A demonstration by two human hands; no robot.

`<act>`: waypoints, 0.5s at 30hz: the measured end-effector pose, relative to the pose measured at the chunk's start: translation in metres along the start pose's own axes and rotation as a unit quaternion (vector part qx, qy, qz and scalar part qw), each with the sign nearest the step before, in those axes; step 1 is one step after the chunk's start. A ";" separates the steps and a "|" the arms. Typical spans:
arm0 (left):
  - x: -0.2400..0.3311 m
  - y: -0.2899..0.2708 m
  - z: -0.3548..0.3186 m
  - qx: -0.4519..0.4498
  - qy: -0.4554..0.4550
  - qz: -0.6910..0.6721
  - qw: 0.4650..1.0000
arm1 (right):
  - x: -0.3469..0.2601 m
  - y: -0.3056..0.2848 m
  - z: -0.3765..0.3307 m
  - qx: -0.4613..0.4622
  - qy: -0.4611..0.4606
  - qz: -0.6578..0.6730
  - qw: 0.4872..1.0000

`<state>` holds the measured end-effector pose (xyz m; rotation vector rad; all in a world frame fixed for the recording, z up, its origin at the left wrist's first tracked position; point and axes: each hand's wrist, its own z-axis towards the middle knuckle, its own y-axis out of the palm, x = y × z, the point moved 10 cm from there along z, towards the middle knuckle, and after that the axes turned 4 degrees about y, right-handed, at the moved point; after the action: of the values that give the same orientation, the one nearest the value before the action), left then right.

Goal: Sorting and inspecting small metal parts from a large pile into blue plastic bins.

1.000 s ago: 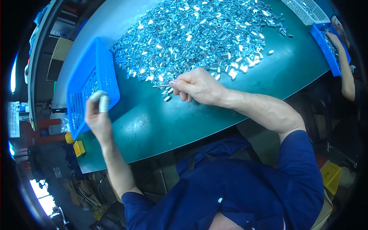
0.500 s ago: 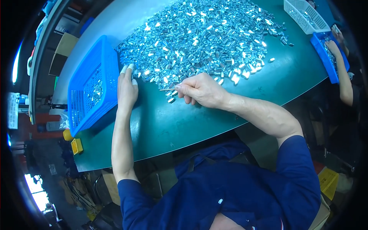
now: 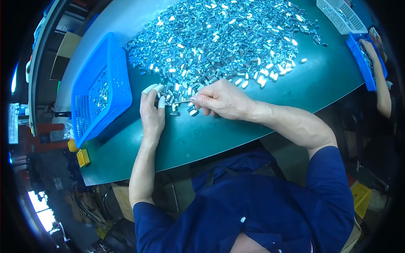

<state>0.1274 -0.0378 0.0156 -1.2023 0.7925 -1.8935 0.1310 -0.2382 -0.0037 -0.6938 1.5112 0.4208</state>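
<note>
A heap of small shiny metal sleeves [image 3: 223, 42] spreads over the green table [image 3: 202, 143]. My right hand [image 3: 221, 100] is closed around a thin metal rod [image 3: 182, 101], which points left toward my left hand. White covers sit on the fingertips of my left hand [image 3: 152, 114]. Its thumb and fingers are apart, right beside loose sleeves at the heap's near edge; whether they touch one is too small to tell. A few loose sleeves [image 3: 193, 112] lie just under the rod.
A blue plastic basket [image 3: 120, 80] holding metal pieces stands tilted on the left. A small yellow box [image 3: 83, 157] sits at the table's left corner. At the far right are a white basket [image 3: 341, 19] and a blue bin [image 3: 358, 59], with another person's arm [image 3: 382, 90] reaching into the bin.
My left hand has moved right, from beside the blue basket to near the rod's tip. My right hand stays nearly in place with the rod.
</note>
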 end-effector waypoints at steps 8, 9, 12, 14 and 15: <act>-0.007 -0.016 -0.022 -0.010 -0.033 -0.023 0.999 | -0.006 -0.004 -0.001 0.040 -0.031 -0.015 0.999; -0.009 -0.018 -0.024 -0.010 -0.034 -0.023 0.999 | -0.007 -0.004 -0.002 0.039 -0.031 -0.014 0.999; 0.000 -0.022 -0.027 -0.015 0.012 0.022 1.000 | -0.008 -0.001 -0.003 0.026 -0.018 -0.021 0.999; -0.003 -0.023 -0.024 -0.016 -0.025 -0.031 0.999 | -0.010 -0.003 -0.004 0.046 -0.051 -0.052 0.996; 0.002 -0.025 -0.024 -0.017 -0.024 -0.032 0.999 | -0.008 -0.003 -0.003 0.048 -0.051 -0.053 0.996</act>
<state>0.0984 -0.0237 0.0280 -1.3031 0.7709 -1.9018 0.1307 -0.2410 0.0052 -0.6640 1.3833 0.2972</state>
